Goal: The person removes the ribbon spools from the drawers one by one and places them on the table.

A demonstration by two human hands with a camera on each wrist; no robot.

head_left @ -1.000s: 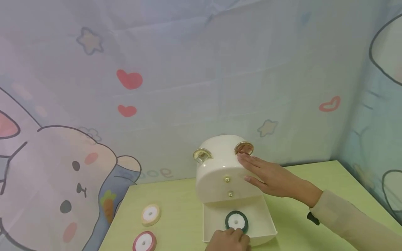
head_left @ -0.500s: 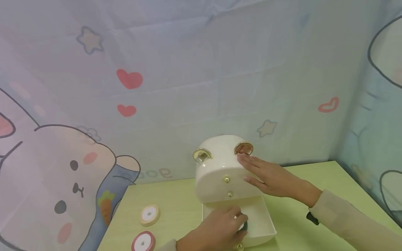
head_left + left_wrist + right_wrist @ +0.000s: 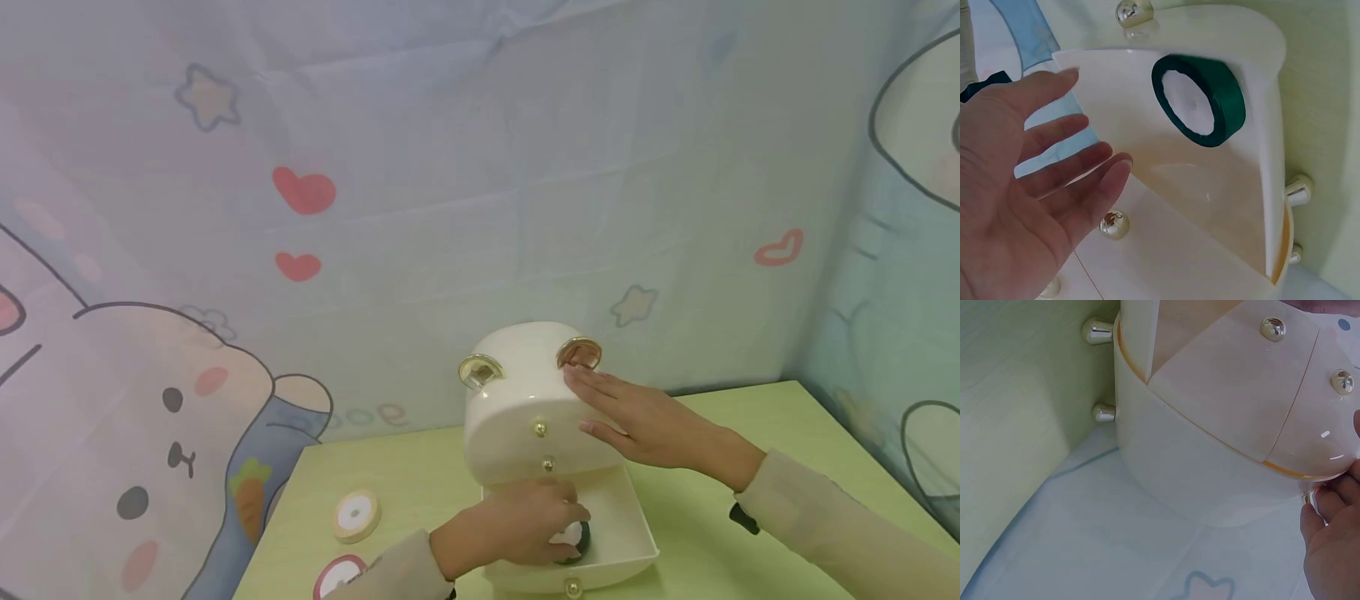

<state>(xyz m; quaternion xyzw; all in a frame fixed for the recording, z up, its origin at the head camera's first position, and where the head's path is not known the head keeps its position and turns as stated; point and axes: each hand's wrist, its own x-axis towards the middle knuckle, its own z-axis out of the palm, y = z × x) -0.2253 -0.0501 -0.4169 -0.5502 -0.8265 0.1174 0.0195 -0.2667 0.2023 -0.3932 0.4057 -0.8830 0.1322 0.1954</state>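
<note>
A white rounded cabinet (image 3: 517,433) with gold ear-like discs on top stands on the table, its bottom drawer (image 3: 618,521) pulled out. Inside that drawer is a dark green ribbon roll (image 3: 1229,103) with a white centre. My left hand (image 3: 525,521) hovers over the drawer and partly covers the roll in the head view. In the left wrist view its fingers are loosely bent, with a gap between them and the roll. My right hand (image 3: 648,421) rests on the cabinet's upper right, straight fingers touching beside the right gold ear (image 3: 581,352).
Left of the cabinet, a cream ribbon roll (image 3: 356,514) and a pink-edged one (image 3: 337,575) lie on the green table (image 3: 420,467); my left sleeve partly hides the pink one. Gold knobs (image 3: 540,427) stick out of the drawer fronts. A printed cloth (image 3: 420,208) hangs behind.
My left hand has moved from the drawer's front edge up and over the drawer, above the green ribbon roll. My right hand keeps its place on the cabinet.
</note>
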